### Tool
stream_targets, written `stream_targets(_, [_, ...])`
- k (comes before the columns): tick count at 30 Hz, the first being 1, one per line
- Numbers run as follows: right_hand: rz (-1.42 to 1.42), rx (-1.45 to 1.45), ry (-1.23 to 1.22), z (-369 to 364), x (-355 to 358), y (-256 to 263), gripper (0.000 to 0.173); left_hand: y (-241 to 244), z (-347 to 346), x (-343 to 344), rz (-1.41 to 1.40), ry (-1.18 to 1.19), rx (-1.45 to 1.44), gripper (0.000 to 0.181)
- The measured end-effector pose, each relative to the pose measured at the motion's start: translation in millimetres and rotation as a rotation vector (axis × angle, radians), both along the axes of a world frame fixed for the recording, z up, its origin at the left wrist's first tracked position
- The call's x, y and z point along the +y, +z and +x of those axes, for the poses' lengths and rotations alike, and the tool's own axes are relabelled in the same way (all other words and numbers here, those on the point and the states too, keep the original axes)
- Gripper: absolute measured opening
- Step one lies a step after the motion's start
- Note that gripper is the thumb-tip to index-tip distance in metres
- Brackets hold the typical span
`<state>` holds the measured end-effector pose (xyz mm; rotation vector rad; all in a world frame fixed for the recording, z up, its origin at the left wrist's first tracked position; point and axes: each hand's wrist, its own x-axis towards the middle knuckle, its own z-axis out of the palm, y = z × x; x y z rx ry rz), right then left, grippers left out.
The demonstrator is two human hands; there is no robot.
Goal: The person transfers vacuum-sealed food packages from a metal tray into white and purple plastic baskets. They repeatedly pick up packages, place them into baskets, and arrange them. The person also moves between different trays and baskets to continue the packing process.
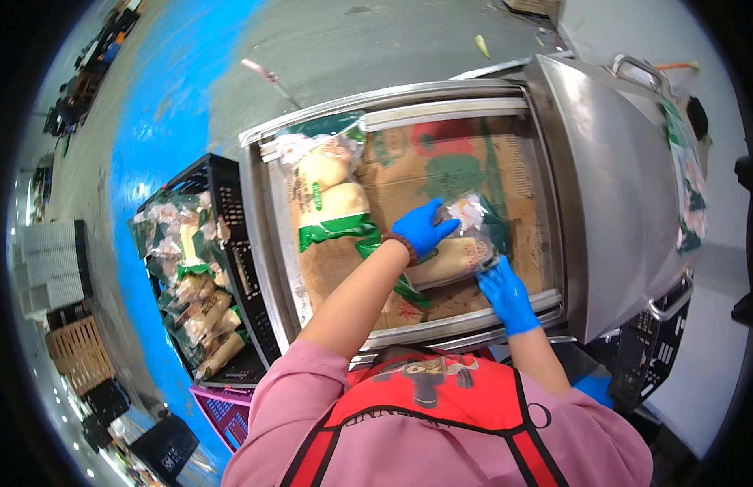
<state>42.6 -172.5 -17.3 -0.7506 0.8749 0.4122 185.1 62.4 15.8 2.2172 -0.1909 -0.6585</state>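
Note:
Before me is a metal-framed machine bed [462, 338] with printed cardboard [382, 176] lying in it. My left hand [422, 228], in a blue glove, rests with spread fingers at the upper left of a clear plastic bag [452, 262] that holds a pale, lotus-root-like vegetable. My right hand [507, 295], also gloved in blue, touches the bag's lower right end; whether its fingers grip the film cannot be told. A second bag [331, 189] with rounded pale pieces and a green printed edge lies at the bed's left. The raised metal lid [601, 195] stands on the right.
At the left, a black plastic crate [230, 225] holds several filled bags [197, 292], with a purple crate [221, 414] below it. Another printed bag [687, 176] lies on the lid. A black crate [650, 359] stands at lower right. A wooden pallet [81, 353] is farther left.

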Motion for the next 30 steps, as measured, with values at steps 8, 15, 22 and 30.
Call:
stream_targets(8, [-0.230,-0.468,-0.112,69.3,26.4,-3.2,0.026,-1.9,-1.9,12.0,-0.200,0.223,0.321,0.075])
stream_targets(15, [-0.149,-0.686,-0.043,82.5,36.0,38.5,0.025,26.4,-2.0,29.3,-0.786,0.573,0.036,0.018])
stream_targets(22, [0.069,-0.607,-0.078,91.5,25.9,1.9,0.019,39.4,-27.2,39.8,-0.873,0.645,-0.081,0.022])
stream_targets(30, [0.278,-0.468,-0.123,115.0,37.5,2.0,0.027,41.6,-35.8,46.7,-0.900,0.751,-0.037,0.016])
